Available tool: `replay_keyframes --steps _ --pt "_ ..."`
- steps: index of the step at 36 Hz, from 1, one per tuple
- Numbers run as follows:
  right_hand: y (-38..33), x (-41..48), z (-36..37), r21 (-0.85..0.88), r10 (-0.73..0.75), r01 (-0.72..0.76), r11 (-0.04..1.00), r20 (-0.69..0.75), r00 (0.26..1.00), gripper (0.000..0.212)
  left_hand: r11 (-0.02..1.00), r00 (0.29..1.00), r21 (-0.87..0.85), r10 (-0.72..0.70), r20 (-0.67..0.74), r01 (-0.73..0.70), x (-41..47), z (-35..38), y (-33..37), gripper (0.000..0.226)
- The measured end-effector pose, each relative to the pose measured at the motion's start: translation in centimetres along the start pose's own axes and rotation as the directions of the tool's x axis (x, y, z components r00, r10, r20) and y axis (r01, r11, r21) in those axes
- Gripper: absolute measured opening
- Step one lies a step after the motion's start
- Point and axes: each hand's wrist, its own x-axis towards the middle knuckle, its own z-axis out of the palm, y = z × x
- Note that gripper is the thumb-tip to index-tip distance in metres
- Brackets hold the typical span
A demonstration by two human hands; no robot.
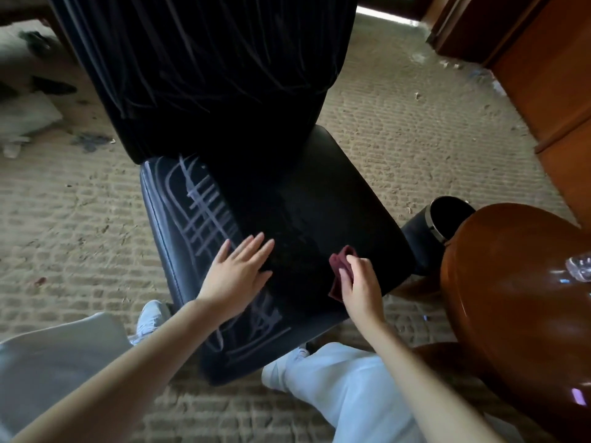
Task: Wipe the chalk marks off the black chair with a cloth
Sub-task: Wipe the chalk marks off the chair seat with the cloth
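Chalk marks [204, 212] are being shown as pale hatching on the left half of the black chair [335, 199] seat, w/ more strokes at the front edge and backrest. Left grip [238, 273] is being laid flat on the seat, fingers straight and spread, nothing held. Dark red cloth [340, 266] is being pinched btwn thumb and fingers of the right grip [361, 282] over the seat's right front. Chair is being borne by beige carpet [399, 129], beside a round wooden surface [511, 282].

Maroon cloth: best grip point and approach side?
Grip the bunched middle of the cloth from above, on the near side, as the right hand does: it's a crumpled wad over the seat, with no flat edge offered.
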Motion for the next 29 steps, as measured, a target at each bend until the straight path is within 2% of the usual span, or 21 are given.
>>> replay_keyframes --steps 2,4,6,8,9,12,14,18,20,23,25,29 --pt "-0.6 -0.7 0.1 0.007 -0.031 0.031 1.0 0.04 0.999 0.035 0.997 0.988 -0.057 -0.068 -0.137 0.061 -1.5 -0.5 -2.0 0.057" --pt "-1.5 -1.6 0.5 -0.001 -0.086 0.087 0.996 0.069 0.994 0.045 0.97 0.954 -0.142 -0.223 -0.202 0.196 -3.7 0.0 -3.9 0.056" --pt "-2.6 -2.5 1.1 -0.03 -0.115 0.118 0.993 0.1 0.988 0.051 0.871 0.871 -0.277 -0.46 -0.173 0.405 -6.4 0.6 -4.8 0.058" --pt "-3.4 -3.1 1.4 -0.046 -0.096 0.102 0.994 0.125 0.988 0.056 0.74 0.793 -0.381 -0.609 -0.028 0.555 -9.0 1.4 -4.9 0.065" --pt "-3.6 -3.3 1.5 -0.045 -0.08 0.086 0.995 0.128 0.989 0.057 0.739 0.804 -0.367 -0.593 0.04 0.564 -10.3 2.0 -4.8 0.071" --pt "-3.5 -3.3 1.3 -0.073 -0.083 0.096 0.993 0.168 0.982 0.053 0.845 0.881 -0.255 -0.433 0.188 0.47 -13.2 4.0 -4.3 0.106" --pt "-3.4 -3.4 1.0 -0.09 -0.083 0.105 0.99 0.224 0.971 0.049 0.855 0.873 -0.222 -0.411 0.261 0.469 -14.1 5.1 -3.8 0.134" --pt "-3.1 -2.9 0.5 -0.045 0.017 -0.004 0.999 0.298 0.954 0.043 0.877 0.877 -0.183 -0.383 0.288 0.443 -14.7 6.3 -2.8 0.161" --pt "-2.7 -2.3 0.4 -0.038 0.07 -0.061 0.997 0.314 0.947 0.043 0.874 0.876 -0.186 -0.391 0.282 0.45 -14.6 6.4 -2.6 0.159" --pt "-2.5 -2.1 0.6 -0.011 0.122 -0.125 0.992 0.321 0.939 0.042 0.866 0.879 -0.201 -0.408 0.247 0.458 -14.3 6.9 -2.0 0.138" --pt "-3.1 -2.4 0.8 -0.011 0.148 -0.152 0.988 0.305 0.941 0.038 0.867 0.896 -0.233 -0.403 0.188 0.44 -14.4 7.5 -2.0 0.134" --pt "-5.3 -4.8 1.1 -0.012 0.121 -0.124 0.992 0.319 0.94 0.029 0.87 0.9 -0.233 -0.409 0.152 0.435 -14.4 7.9 -2.2 0.131"
